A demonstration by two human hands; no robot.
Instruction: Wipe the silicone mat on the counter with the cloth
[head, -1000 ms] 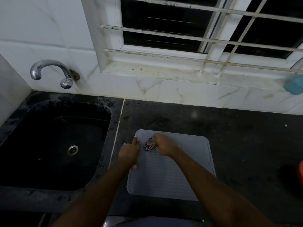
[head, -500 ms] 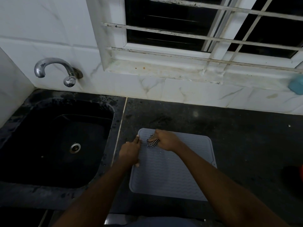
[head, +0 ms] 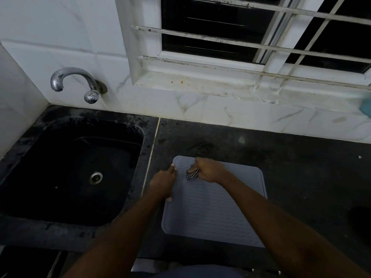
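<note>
In the right hand (head: pixel 208 171), fingers curled, a bunched checked cloth (head: pixel 192 174) presses the grey mat (head: pixel 216 209) near its far left corner. Just left, the left hand (head: pixel 163 183) holds the mat's edge down on the counter (head: pixel 301 177).

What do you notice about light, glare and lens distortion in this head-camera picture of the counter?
Head view: dim, the black sink nearly losing detail; glare on the curved chrome tap; the white window bars bow from the wide lens; the black-and-white checked cloth in the right hand looks sharp.
</note>
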